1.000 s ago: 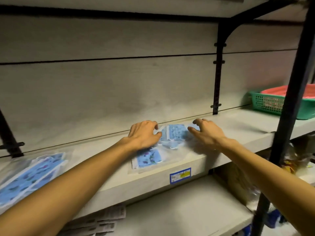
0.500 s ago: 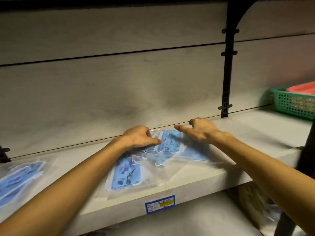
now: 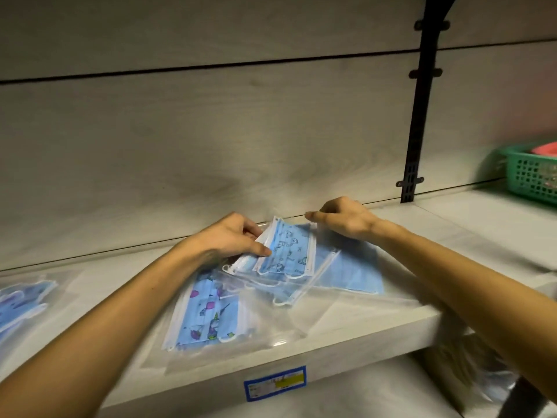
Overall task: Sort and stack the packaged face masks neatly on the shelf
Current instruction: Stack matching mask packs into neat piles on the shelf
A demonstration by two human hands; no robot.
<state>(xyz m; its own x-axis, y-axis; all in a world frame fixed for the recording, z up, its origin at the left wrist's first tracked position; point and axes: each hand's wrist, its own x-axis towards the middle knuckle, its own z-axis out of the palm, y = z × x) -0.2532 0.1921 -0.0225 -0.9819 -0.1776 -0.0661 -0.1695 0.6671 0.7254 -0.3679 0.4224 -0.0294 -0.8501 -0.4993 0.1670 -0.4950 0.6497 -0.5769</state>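
Several clear packets of blue face masks lie overlapped in the middle of the pale shelf [image 3: 470,236]. My left hand [image 3: 229,236] pinches the left edge of a tilted packet with a bear print [image 3: 289,251]. My right hand [image 3: 346,220] grips the clear plastic at that pile's back right, above a plain blue mask packet [image 3: 352,273]. A packet with a colourful cartoon print [image 3: 208,315] lies flat nearer the shelf's front edge. Another pile of blue mask packets [image 3: 21,300] sits at the far left.
A green plastic basket [image 3: 530,173] with something red in it stands at the shelf's far right. A black bracket upright [image 3: 417,131] runs up the back wall. A blue and yellow price label [image 3: 275,383] is on the shelf's front edge. A lower shelf lies beneath.
Both hands went from resting flat on the packets to gripping them, and the bear-print packet has lifted at its back. The view has shifted closer and to the left.
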